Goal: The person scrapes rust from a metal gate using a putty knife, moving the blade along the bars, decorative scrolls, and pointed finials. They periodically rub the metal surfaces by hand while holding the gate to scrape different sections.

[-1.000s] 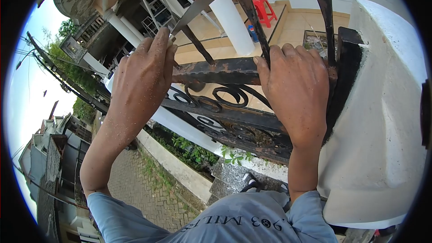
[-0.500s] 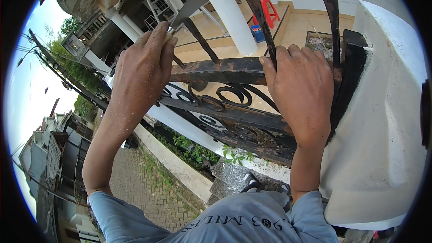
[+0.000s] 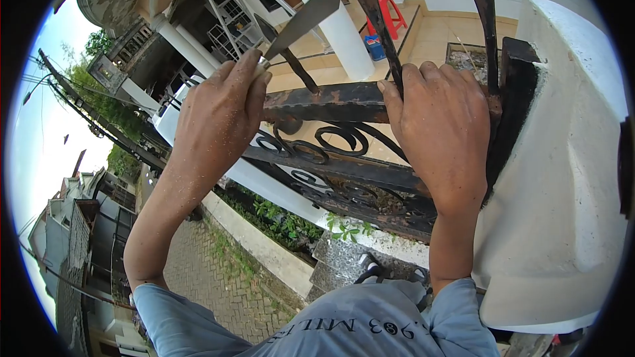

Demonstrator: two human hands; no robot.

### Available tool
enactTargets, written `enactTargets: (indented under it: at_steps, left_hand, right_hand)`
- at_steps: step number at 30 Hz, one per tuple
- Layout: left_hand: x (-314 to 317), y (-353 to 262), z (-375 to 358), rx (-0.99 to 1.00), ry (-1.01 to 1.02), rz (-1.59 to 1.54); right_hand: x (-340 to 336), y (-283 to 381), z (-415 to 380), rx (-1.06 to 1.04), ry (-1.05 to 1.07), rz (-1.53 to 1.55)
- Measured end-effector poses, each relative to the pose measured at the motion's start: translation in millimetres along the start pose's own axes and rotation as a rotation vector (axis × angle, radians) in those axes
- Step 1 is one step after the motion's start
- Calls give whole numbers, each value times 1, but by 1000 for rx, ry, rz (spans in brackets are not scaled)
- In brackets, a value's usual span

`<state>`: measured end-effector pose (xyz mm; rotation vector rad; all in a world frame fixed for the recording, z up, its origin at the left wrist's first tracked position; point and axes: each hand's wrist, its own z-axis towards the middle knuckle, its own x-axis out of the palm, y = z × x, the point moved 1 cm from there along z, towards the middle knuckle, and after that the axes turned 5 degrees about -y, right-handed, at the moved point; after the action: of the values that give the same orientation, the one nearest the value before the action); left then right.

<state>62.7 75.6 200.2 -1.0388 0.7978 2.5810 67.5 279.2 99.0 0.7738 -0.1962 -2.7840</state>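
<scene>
My left hand (image 3: 221, 109) is closed around the handle of a paint scraper (image 3: 305, 20). Its flat metal blade points up and to the right, beside the black metal fence's spear-tipped bars. Fine pale specks dot the back of this hand and the forearm. My right hand (image 3: 442, 122) is wrapped over the fence's top rail (image 3: 331, 100), its thumb next to the base of a spear-tipped bar (image 3: 376, 16). Rust-brown patches show through the rail's black paint. Below the rail run curled iron scrolls (image 3: 340, 140).
A white wall pillar (image 3: 555, 178) stands close on the right. Behind the fence are a tiled porch, a round column (image 3: 344, 43), a red stool (image 3: 390, 16) and a ladder (image 3: 218, 13). Plants (image 3: 271, 218) and a paved lane (image 3: 205, 271) lie below left.
My left hand has shifted right and slightly down with the scraper, whose blade now sits lower and nearer the spear-tipped bar. My right hand keeps its hold on the rail.
</scene>
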Motion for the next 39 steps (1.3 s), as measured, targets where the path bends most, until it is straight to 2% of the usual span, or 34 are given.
enactTargets:
  at_steps: [1,4,5,8,12,14,15,18,22,23,24,26,28,32,34,36,38,39]
  left_hand:
    - [-3,4,4,-10,-127,-38]
    - [10,-5,-13,132,21,88]
    - [11,-5,-16,109,88,105]
    - [-2,3,-2,74,-128,58]
    - [10,-11,-15,136,52,194]
    - [-4,-2,3,91,-111,118]
    - [-8,-8,6,-2,-79,76]
    - [8,-21,-10,30,177,161]
    - [-2,-10,4,-22,0,87]
    - [3,-16,-4,17,25,79]
    - [11,-21,-13,16,181,102]
    - [16,-18,-16,32,171,60]
    - [5,-13,-4,-24,-40,56]
    - [19,-20,-18,65,194,72]
    - [15,-10,-9,86,-30,49]
    - [15,-14,-11,44,-18,113]
    - [26,-19,-22,87,105,77]
    - [21,-20,-20,39,115,53]
  right_hand:
    - [1,0,-1,-7,4,1]
    - [-1,1,-2,-2,-19,1]
    - [0,2,-1,-7,-13,2]
    - [1,0,-2,-3,-6,-6]
    - [2,1,-2,-15,-18,4]
    - [1,-1,-2,-19,-31,-3]
    - [1,-1,-2,-21,-40,-8]
    - [2,1,-4,-31,-50,4]
    - [1,0,-2,-14,-47,14]
    - [2,0,-3,-14,-41,11]
    - [2,0,-3,-20,-39,7]
    - [2,0,-2,-25,-50,2]
    - [3,-1,-3,-23,-57,3]
    - [3,-1,-3,-48,-92,-2]
    - [6,-2,-4,-54,-115,-21]
    - [3,-2,-4,-38,-78,-2]
    - [3,-2,-4,-41,-67,3]
    - [4,-1,-5,-43,-71,0]
